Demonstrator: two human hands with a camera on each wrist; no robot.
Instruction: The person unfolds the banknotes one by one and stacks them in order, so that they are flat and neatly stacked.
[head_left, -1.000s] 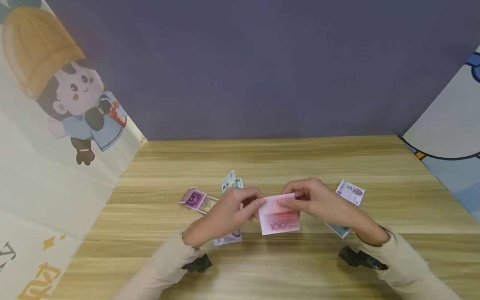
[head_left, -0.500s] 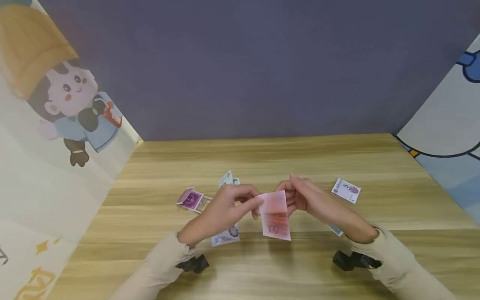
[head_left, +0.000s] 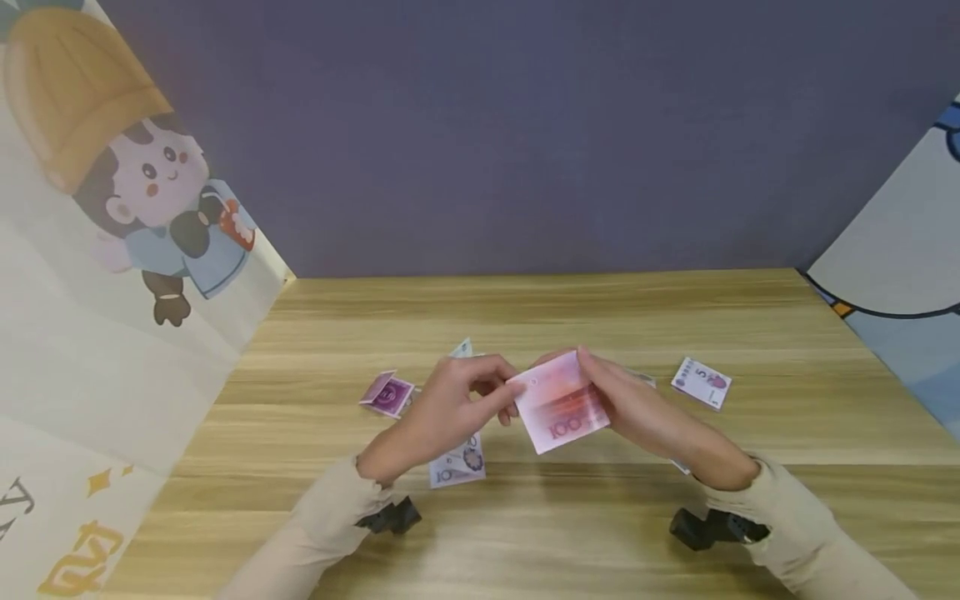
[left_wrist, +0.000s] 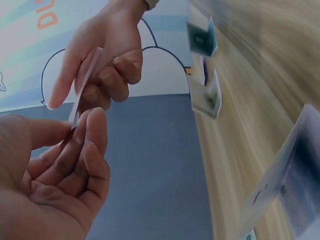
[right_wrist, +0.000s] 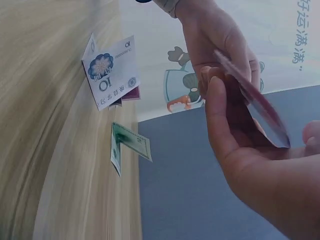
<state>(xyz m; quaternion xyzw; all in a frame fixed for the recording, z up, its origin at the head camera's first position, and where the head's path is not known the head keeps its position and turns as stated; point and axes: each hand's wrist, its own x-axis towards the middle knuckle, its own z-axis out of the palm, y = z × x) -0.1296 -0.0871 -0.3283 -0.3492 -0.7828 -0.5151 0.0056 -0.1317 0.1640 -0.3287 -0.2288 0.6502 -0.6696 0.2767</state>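
A pink 100 banknote, folded, is held up above the table in the head view. My left hand pinches its left edge between thumb and fingers. On the other side is my right hand, its thumb raised along the note's right edge and its fingers behind the paper. From the left wrist view, the note appears edge-on, and the right thumb stands apart from it. The right wrist view has the note blurred, with the right fingers loosely bent beside it.
Under and beyond my left arm lie a 10 note, a purple note and a pale folded note. A 5 note lies to the right. A dark wall rises behind the table.
The right thumb has left the note's face and now lies along its right edge. The note turned narrow to the camera, then swung back, tilted. The left hand kept its pinch.
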